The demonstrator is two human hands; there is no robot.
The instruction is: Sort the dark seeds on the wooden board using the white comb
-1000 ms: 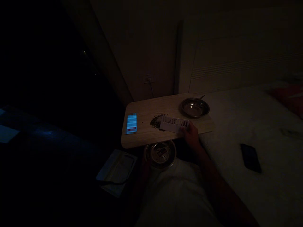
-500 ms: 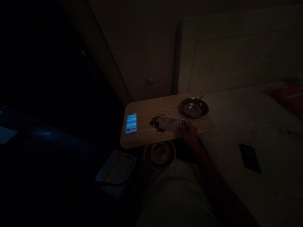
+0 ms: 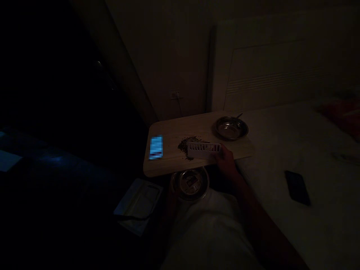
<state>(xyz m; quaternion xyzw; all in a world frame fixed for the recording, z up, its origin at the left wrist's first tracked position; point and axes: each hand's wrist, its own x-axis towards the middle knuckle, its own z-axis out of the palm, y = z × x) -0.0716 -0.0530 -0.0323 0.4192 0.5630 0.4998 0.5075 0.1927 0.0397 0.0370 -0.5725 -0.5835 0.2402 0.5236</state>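
Observation:
My right hand (image 3: pixel 225 159) is closed round the end of a white slotted plastic holder (image 3: pixel 204 150); its exact kind is hard to make out in the dark. The holder stands on the wooden table (image 3: pixel 168 129), along the near side of a spread heap of small dark grains (image 3: pixel 184 145). Just below the table's front edge, a round metal bowl (image 3: pixel 199 195) sits over my lap with some dark bits inside. At its left rim my left hand (image 3: pixel 172 198) shows very dimly, apparently gripping it.
A lit phone (image 3: pixel 156 147) lies at the table's left end. Another metal bowl (image 3: pixel 231 128), with a handle sticking out, stands at the back right. A dark phone (image 3: pixel 297 187) rests on the bed (image 3: pixel 270 150). Down at the left is a pale flat package (image 3: pixel 138 206).
My right hand has drawn the white holder slightly toward me and to the left, and more of the grains show behind it. The lower bowl stays in place.

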